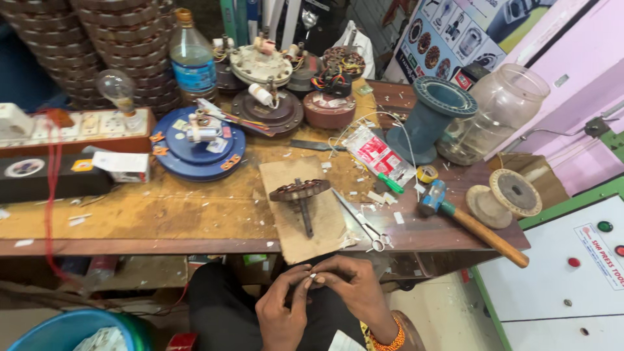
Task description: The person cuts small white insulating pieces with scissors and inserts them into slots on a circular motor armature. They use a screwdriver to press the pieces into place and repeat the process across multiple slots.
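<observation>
Pinching a tiny pale piece (312,276) between thumb and forefinger tips, our left hand (283,312) and right hand (356,292) meet at 6 o'clock, below the counter (162,211) edge; what the piece is we cannot tell. Scissors (363,224) lie at 1 o'clock from our fingers, a rotor on its shaft (301,195) at 12, a hammer (471,224) at 2.

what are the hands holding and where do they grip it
Both hands, left hand and right hand, pinch a tiny pale piece between their fingertips above the lap; it is too small to tell what it is.
</observation>
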